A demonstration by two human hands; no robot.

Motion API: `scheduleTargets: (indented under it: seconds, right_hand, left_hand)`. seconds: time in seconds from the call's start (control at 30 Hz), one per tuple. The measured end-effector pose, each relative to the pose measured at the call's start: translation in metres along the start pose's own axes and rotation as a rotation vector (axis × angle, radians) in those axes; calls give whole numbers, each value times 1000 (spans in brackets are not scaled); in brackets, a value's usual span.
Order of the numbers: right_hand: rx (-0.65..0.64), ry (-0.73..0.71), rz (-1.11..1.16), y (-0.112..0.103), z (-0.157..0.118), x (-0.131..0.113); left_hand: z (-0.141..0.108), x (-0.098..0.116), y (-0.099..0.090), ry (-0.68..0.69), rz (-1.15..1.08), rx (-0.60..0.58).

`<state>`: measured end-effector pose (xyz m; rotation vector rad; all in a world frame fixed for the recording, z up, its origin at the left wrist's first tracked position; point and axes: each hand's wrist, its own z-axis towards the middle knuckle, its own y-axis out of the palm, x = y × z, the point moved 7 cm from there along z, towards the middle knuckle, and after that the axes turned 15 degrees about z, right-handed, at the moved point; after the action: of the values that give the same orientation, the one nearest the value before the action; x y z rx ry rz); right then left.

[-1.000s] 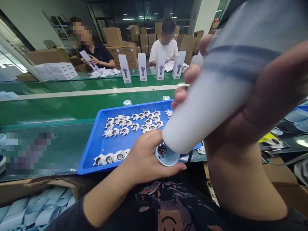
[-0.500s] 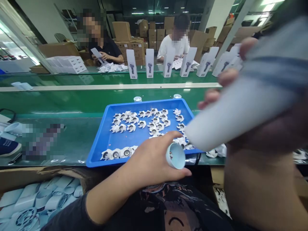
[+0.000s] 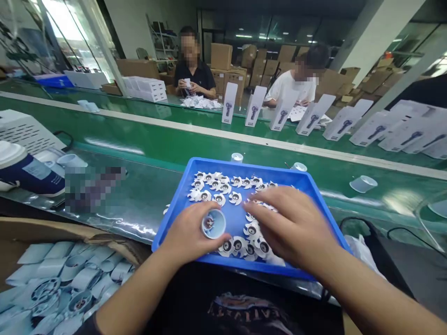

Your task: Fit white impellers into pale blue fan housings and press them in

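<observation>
My left hand (image 3: 190, 232) is wrapped round a light blue cup-shaped housing (image 3: 214, 224), its round opening facing up with a small metal part inside. The housing is over the left front part of a blue tray (image 3: 319, 204). White fan impellers (image 3: 235, 198) lie in rows and groups in the tray. My right hand (image 3: 293, 223), blurred, hovers over the tray's right half with its fingers pointing left, above several impellers. Whether anything is between its fingertips cannot be made out.
A box of light blue housings (image 3: 45, 267) stands at the lower left. Behind the tray are small cups (image 3: 363, 184) and a row of white cartons (image 3: 280, 111). A paper cup (image 3: 31, 170) lies far left. Two people sit across the belt.
The large blurred white object at the right has left my right hand, which is now over the tray. My left hand and the housing appear further left, and the view has turned.
</observation>
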<state>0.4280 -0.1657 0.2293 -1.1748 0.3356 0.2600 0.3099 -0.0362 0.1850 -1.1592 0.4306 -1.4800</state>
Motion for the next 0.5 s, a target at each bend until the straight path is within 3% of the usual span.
scheduleTargets:
  seconds: [0.1, 0.23, 0.37, 0.5]
  right_hand:
    - [-345, -28, -234, 61, 69, 19]
    - [-463, 25, -350, 96, 129, 51]
    - [-467, 147, -390, 96, 137, 59]
    - [-421, 209, -215, 89, 110, 54]
  left_hand:
    - [-1, 7, -2, 82, 61, 46]
    - [-6, 4, -2, 62, 94, 67]
    - [-8, 7, 7, 79, 74, 41]
    - [-3, 6, 13, 121, 40, 65]
